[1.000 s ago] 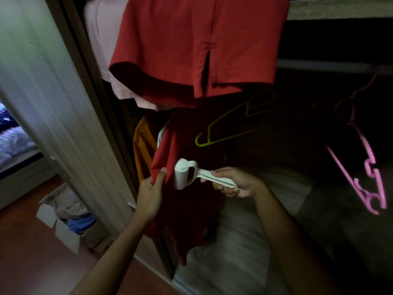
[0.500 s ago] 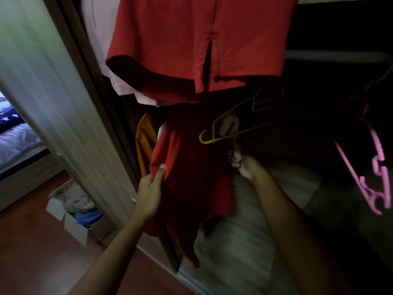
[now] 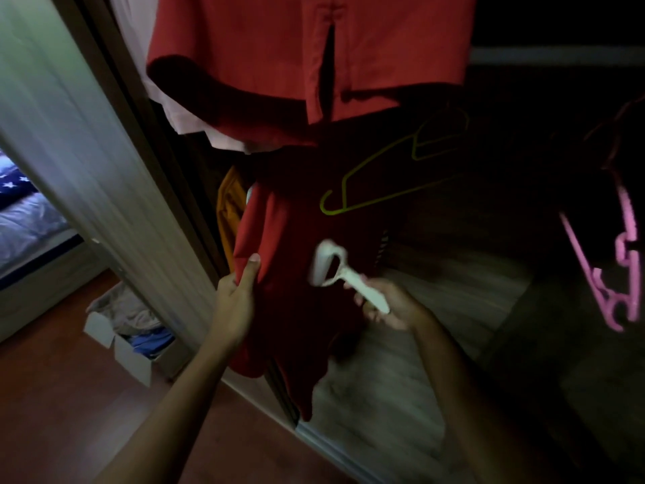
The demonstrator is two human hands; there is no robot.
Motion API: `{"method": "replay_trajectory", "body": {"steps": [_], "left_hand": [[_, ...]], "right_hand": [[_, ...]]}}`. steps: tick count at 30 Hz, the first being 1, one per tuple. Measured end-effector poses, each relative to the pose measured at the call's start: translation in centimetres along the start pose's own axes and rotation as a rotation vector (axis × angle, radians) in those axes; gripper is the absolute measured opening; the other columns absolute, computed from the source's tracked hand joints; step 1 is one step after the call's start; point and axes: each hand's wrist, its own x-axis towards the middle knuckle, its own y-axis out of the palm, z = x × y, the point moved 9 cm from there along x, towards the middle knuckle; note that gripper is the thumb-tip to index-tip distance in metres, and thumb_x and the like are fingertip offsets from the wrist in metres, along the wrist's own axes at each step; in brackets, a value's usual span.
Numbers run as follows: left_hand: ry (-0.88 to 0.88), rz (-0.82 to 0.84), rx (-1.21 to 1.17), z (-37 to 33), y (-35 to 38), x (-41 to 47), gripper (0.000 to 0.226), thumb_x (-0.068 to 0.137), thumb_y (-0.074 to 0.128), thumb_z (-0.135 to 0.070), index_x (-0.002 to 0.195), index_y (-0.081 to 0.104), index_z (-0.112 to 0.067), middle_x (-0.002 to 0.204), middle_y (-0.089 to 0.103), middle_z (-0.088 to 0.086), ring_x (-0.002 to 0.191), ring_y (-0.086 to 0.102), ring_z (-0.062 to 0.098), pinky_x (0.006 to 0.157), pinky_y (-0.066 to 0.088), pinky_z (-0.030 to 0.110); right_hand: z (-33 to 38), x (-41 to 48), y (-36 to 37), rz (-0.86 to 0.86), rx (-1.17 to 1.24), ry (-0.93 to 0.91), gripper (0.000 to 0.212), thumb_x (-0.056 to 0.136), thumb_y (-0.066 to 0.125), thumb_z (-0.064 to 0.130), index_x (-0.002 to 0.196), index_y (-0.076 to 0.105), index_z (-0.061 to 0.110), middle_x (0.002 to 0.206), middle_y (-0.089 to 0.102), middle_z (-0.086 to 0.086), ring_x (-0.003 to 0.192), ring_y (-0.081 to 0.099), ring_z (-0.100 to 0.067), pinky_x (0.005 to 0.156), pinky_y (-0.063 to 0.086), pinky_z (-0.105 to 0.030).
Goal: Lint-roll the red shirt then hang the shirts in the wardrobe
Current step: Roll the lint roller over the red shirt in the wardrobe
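The red shirt [image 3: 275,246] hangs at the wardrobe opening, between my hands. My left hand [image 3: 234,302] pinches its left edge, thumb on the front. My right hand [image 3: 391,307] grips the handle of the white lint roller [image 3: 328,265], with the roller head against the cloth. A second red garment [image 3: 265,47] hangs above both hands. A green hanger [image 3: 384,198] is above my right hand, and a pink hanger [image 3: 588,267] is well to its right. A cardboard box [image 3: 129,358] sits on the floor left of my left hand.

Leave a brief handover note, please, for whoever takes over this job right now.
Left hand: pinches the lower red shirt's edge.
Right hand: grips the lint roller by its handle, roller head at that shirt's front.
An upper red shirt hangs above it in the wardrobe; a green hanger hangs empty alongside.
Done: rolling under way.
Left: finish rolling, hang any remaining shirts.
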Motion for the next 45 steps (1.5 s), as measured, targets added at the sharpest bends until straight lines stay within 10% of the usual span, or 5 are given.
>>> {"method": "replay_trajectory", "body": {"steps": [7, 20, 24, 33, 45], "left_hand": [[0.007, -0.018, 0.009, -1.6, -0.6, -1.0, 0.043, 0.101, 0.047, -0.045, 0.092, 0.073, -0.013, 0.085, 0.078, 0.0, 0.083, 0.075, 0.013, 0.065, 0.058, 0.018], [0.008, -0.01, 0.061, -2.4, -0.5, -1.6, 0.043, 0.09, 0.055, -0.056, 0.1, 0.07, -0.017, 0.096, 0.076, 0.002, 0.087, 0.075, 0.012, 0.068, 0.059, 0.02], [0.091, -0.038, 0.204, -2.9, -1.5, -1.4, 0.019, 0.081, 0.08, -0.025, 0.096, 0.069, -0.021, 0.091, 0.074, -0.005, 0.079, 0.074, 0.003, 0.064, 0.057, 0.016], [0.109, -0.102, 0.398, -3.4, -2.7, -0.6, 0.024, 0.09, 0.065, 0.002, 0.078, 0.058, -0.018, 0.072, 0.063, 0.001, 0.048, 0.062, -0.004, 0.047, 0.052, 0.014], [0.11, -0.116, 0.383, -4.1, -3.2, 0.1, 0.011, 0.091, 0.062, 0.001, 0.097, 0.063, -0.008, 0.082, 0.068, 0.007, 0.061, 0.068, 0.004, 0.065, 0.059, 0.029]], "right_hand": [[2.6, 1.9, -5.2, -0.347, 0.209, -0.185, 0.035, 0.104, 0.038, 0.041, 0.115, 0.057, 0.014, 0.076, 0.056, 0.0, 0.046, 0.048, -0.008, 0.037, 0.031, -0.02], [-10.4, -2.3, 7.4, 0.288, -0.273, 0.173, 0.039, 0.102, 0.046, 0.035, 0.116, 0.068, 0.006, 0.066, 0.059, -0.004, 0.045, 0.052, -0.017, 0.04, 0.037, -0.024], [-7.2, 0.2, 3.7, 0.109, -0.101, 0.134, 0.035, 0.1, 0.041, 0.031, 0.104, 0.07, 0.009, 0.058, 0.056, -0.001, 0.038, 0.05, -0.012, 0.034, 0.034, -0.018], [-4.0, 4.2, -5.6, -0.368, 0.255, -0.098, 0.031, 0.104, 0.042, 0.038, 0.111, 0.061, 0.014, 0.073, 0.056, -0.001, 0.048, 0.051, -0.01, 0.041, 0.033, -0.021], [-16.0, 0.1, 6.8, 0.37, -0.272, 0.294, 0.035, 0.103, 0.047, 0.034, 0.124, 0.064, 0.013, 0.081, 0.065, -0.005, 0.058, 0.063, -0.015, 0.04, 0.045, -0.023]]}}
